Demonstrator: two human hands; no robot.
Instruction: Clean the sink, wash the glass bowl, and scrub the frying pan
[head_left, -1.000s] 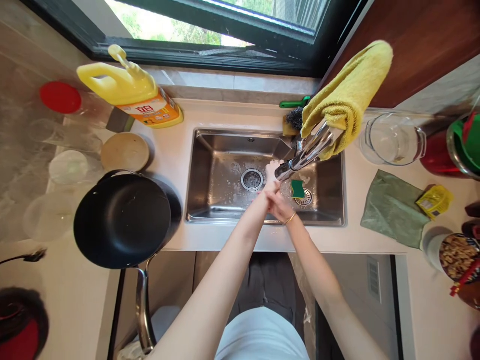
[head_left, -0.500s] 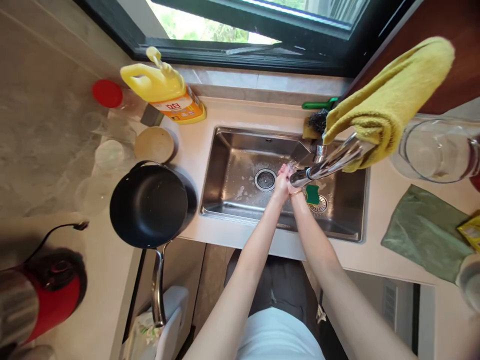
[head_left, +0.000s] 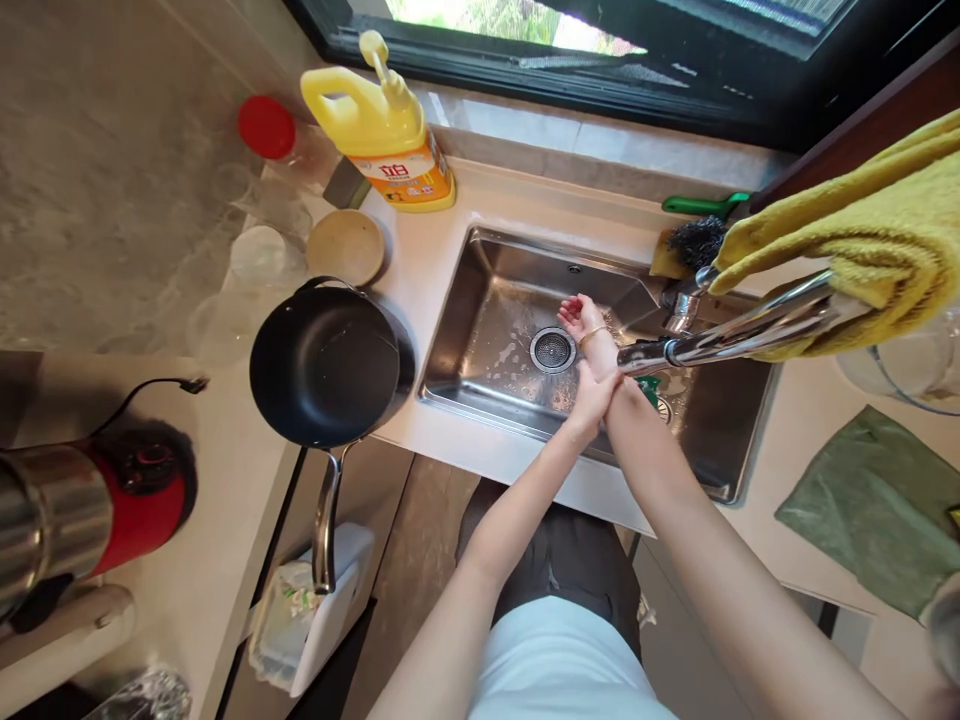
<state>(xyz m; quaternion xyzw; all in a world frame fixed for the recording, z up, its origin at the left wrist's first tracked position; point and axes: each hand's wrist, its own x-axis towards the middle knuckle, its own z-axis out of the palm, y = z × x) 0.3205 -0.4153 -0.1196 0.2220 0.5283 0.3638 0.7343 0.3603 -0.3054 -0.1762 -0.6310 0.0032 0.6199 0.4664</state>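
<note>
Over the steel sink, my left hand is wrapped round my right forearm, just below the wrist. My right hand is palm up beyond it, holding nothing, with its fingers apart and slightly curled. A thin bracelet circles the right wrist. The chrome faucet reaches in from the right, its spout end at my right forearm. Under the spout lies a green sponge, partly hidden by my arm and the faucet. The drain strainer is left of my hands.
A black pot stands left of the sink, its handle past the counter edge. Behind it are a wooden bowl and a yellow detergent jug. A yellow towel hangs over the faucet. A green cloth lies at right.
My hands were together under the spout. My left hand has moved back onto my right forearm, and my right hand has reached farther forward, palm up. The view has shifted.
</note>
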